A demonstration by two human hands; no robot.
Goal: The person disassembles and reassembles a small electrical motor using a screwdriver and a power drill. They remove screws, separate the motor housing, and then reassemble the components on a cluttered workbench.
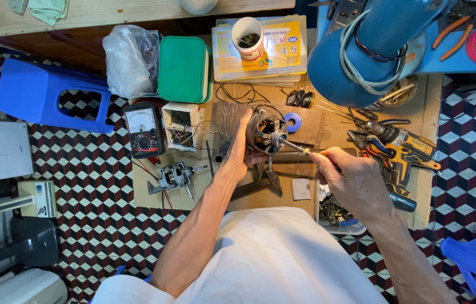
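Observation:
My left hand [239,151] grips a small round fan motor [264,134] with copper windings and loose wires, holding it just above the wooden work board [153,194]. My right hand [352,179] is closed on a screwdriver [297,148] whose tip meets the motor's centre from the right. A second motor with a shaft [174,177] lies on the board to the left, apart from both hands.
An analog multimeter [143,129], an open white box of wires [181,125], a green lidded box [183,68], a plastic bag [131,59], a yellow parts case with a cup [260,49], a blue lamp [373,42], a cordless drill [401,141], pliers [365,143], a blue stool [49,95].

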